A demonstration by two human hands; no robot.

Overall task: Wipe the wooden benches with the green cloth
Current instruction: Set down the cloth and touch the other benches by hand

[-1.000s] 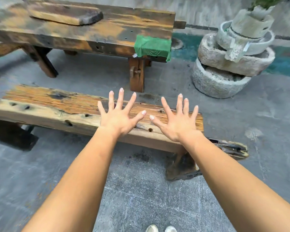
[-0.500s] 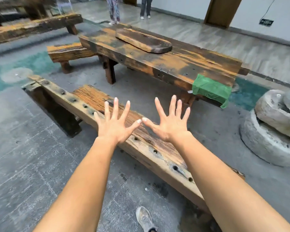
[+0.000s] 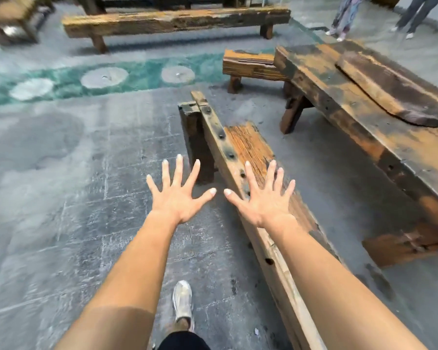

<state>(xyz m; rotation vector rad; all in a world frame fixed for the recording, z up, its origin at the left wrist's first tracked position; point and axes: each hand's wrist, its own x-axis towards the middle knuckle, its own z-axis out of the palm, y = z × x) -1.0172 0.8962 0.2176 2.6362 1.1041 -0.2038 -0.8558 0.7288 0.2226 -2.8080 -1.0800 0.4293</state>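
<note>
My left hand and my right hand are stretched out in front of me, fingers spread wide, holding nothing. A low wooden bench with an orange, weathered top and dark bolt holes runs from below my right forearm away to the centre. My right hand hovers over it; my left hand is over the grey floor beside it. A second long bench stands at the far top. A short bench sits behind the table. The green cloth is out of view.
A heavy dark wooden table with a loose slab on top fills the right side. A green floor strip with round pale stones crosses the left. Two people's legs stand at the top right. My shoe is below.
The view has swung left along the near bench. The green cloth and stone basins have left the frame; the far bench and green floor strip have come in. Both hands stay spread and empty.
</note>
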